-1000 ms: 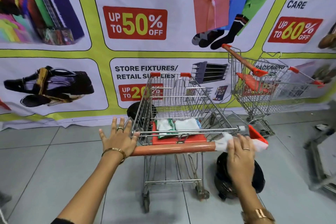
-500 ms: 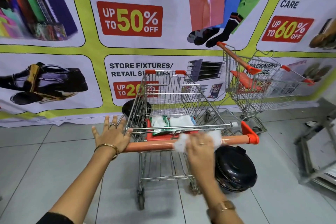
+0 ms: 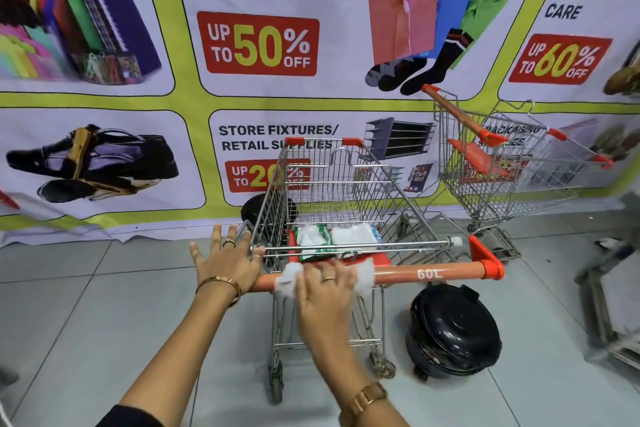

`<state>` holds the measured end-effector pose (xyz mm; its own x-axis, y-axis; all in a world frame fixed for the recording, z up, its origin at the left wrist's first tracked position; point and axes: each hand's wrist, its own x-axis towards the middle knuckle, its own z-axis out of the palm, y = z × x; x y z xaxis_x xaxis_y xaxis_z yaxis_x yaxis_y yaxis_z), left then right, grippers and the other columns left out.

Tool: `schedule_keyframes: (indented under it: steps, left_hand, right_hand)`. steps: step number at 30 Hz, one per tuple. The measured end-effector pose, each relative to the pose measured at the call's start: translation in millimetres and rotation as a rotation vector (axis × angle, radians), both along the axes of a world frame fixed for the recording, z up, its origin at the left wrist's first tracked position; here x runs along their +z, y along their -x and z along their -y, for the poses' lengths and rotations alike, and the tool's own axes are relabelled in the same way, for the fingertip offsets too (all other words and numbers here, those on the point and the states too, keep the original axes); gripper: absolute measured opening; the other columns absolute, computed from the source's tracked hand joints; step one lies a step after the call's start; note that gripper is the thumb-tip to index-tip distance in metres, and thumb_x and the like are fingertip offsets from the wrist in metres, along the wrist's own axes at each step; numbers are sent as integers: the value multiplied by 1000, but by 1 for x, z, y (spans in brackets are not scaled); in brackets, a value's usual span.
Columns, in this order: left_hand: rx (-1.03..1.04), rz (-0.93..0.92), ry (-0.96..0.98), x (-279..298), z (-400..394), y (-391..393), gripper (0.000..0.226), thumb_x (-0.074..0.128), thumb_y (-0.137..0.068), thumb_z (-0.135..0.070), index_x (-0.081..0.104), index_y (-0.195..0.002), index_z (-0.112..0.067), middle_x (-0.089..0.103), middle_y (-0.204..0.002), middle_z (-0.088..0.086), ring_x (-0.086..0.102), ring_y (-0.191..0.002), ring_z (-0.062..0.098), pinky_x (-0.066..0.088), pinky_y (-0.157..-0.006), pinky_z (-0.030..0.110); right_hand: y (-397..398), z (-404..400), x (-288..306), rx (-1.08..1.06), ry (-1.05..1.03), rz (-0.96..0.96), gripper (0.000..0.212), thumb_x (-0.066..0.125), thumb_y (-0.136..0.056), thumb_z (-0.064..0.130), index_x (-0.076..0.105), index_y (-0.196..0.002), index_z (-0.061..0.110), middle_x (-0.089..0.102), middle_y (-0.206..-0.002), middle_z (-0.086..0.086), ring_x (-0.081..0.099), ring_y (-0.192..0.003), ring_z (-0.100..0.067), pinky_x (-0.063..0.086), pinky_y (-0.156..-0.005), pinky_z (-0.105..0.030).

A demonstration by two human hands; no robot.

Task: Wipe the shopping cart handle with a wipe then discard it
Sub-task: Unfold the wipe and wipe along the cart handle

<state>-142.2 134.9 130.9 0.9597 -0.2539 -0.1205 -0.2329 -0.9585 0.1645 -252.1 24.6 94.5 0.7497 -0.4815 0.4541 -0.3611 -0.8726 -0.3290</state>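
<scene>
A wire shopping cart [image 3: 332, 191] stands before me with an orange handle [image 3: 429, 273] marked 60L. My right hand [image 3: 323, 288] presses a white wipe [image 3: 287, 279] flat onto the left half of the handle; the wipe shows on both sides of the hand. My left hand [image 3: 228, 262] rests with fingers spread on the handle's left end and the cart's wire corner. Two wipe packets [image 3: 313, 239] lie on the red child seat inside the cart.
A black lidded bin [image 3: 453, 333] sits on the tiled floor right of the cart, below the handle. A second cart [image 3: 502, 166] stands at the back right against the sale banner. A metal frame [image 3: 613, 315] is at the far right edge.
My right hand has slid the wipe leftward along the handle, from its right end to near the left hand. The left hand has stayed at the left end.
</scene>
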Motion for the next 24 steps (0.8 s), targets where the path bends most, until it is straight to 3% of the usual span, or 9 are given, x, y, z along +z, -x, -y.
schedule_keyframes:
  steps: [3, 6, 11, 16, 20, 24]
  left_hand:
    - [-7, -1, 1, -2, -1, -2, 56, 22, -93, -50, 18, -146, -31, 5, -159, -4, -12, -146, 19, -4, -113, 60]
    - [-3, -15, 24, -1, -1, 0, 58, 22, -93, -51, 15, -147, -30, 2, -160, -4, -14, -146, 18, -5, -113, 60]
    - [0, -36, 62, 1, 2, 1, 58, 23, -94, -50, 15, -147, -29, 1, -160, -4, -15, -146, 19, -5, -114, 60]
    - [-4, -14, 44, 1, 5, 3, 59, 21, -93, -50, 16, -148, -29, 3, -159, -4, -16, -146, 19, -7, -114, 59]
    - [-4, -11, 20, 2, 4, 2, 60, 21, -93, -52, 15, -148, -28, 5, -159, -5, -14, -146, 19, -6, -113, 60]
    - [-3, 3, 12, 2, 0, 1, 61, 20, -92, -53, 13, -148, -29, 5, -159, -6, -13, -146, 18, -7, -112, 61]
  right_hand:
    - [6, 17, 2, 193, 68, 2, 42, 27, -94, 40, 64, -96, 21, 69, -86, -2, 46, -93, -21, 34, -94, -39]
    - [35, 78, 10, 139, 60, -32, 43, 31, -93, 36, 67, -91, 13, 69, -82, -9, 60, -81, -28, 53, -74, -36]
    - [77, 186, 8, -46, -28, -19, 54, 21, -94, 37, 62, -96, 3, 64, -97, -16, 52, -99, -37, 34, -95, -42]
    - [42, 120, 4, -259, -139, 79, 49, 27, -86, 30, 65, -91, 0, 66, -100, -23, 51, -108, -38, 37, -99, -48]
    - [5, 21, 8, -53, -83, 30, 33, 35, -82, 28, 65, -77, 14, 71, -84, -7, 61, -89, -26, 43, -92, -38]
    - [-13, -6, 5, 142, 14, 29, 25, 41, -81, 27, 64, -77, 19, 68, -75, 2, 62, -76, -20, 33, -91, -31]
